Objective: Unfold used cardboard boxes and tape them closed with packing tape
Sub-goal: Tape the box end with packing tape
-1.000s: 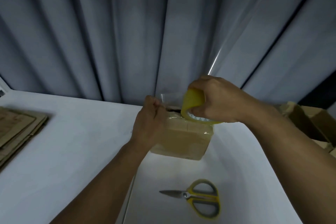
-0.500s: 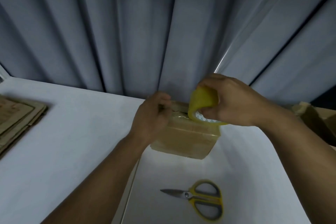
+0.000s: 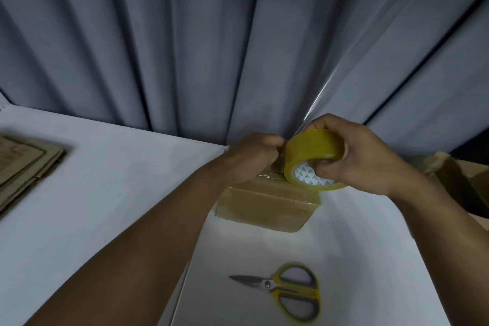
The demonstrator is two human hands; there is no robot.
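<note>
Above box [image 3: 267, 206], tape roll [image 3: 312, 148], axis nearward

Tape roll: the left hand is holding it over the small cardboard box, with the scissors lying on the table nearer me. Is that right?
No: the head view shows the right hand holding the tape roll over the small cardboard box; the left hand is curled beside it. The scissors do lie on the table nearer you.
</note>
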